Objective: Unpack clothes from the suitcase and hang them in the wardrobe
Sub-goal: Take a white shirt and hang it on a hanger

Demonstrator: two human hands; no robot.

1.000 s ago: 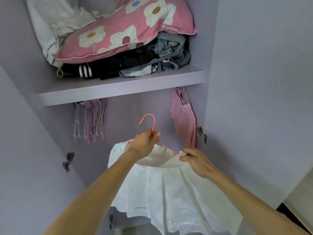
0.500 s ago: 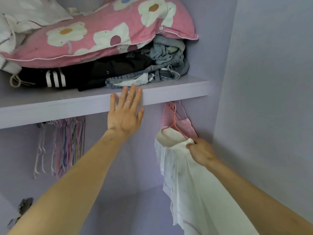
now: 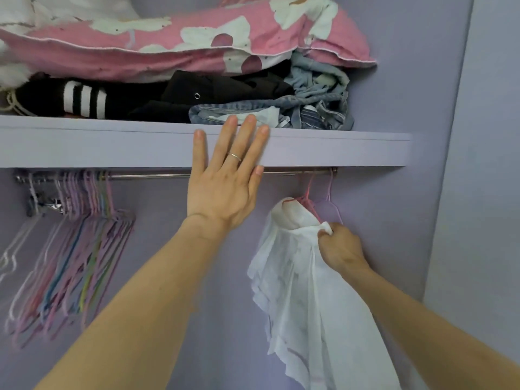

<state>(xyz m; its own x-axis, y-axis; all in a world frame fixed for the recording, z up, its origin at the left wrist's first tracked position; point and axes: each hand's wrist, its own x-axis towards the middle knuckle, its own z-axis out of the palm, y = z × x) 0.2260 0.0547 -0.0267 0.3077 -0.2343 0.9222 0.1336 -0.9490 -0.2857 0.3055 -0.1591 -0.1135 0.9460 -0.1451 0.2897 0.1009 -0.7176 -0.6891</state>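
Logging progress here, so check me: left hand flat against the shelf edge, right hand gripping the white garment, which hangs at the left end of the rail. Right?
Not quite: in the head view the white garment hangs at the right end of the rail. The left hand is flat against the shelf edge and the right hand grips the garment, as you said.

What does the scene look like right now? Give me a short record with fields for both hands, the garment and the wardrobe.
left hand: open, fingers straight, over the shelf front edge
right hand: pinches top of white garment
white garment: on pink hanger, hook up at the rail
empty hangers: bunched at rail's left end
shelf: pillow on folded clothes
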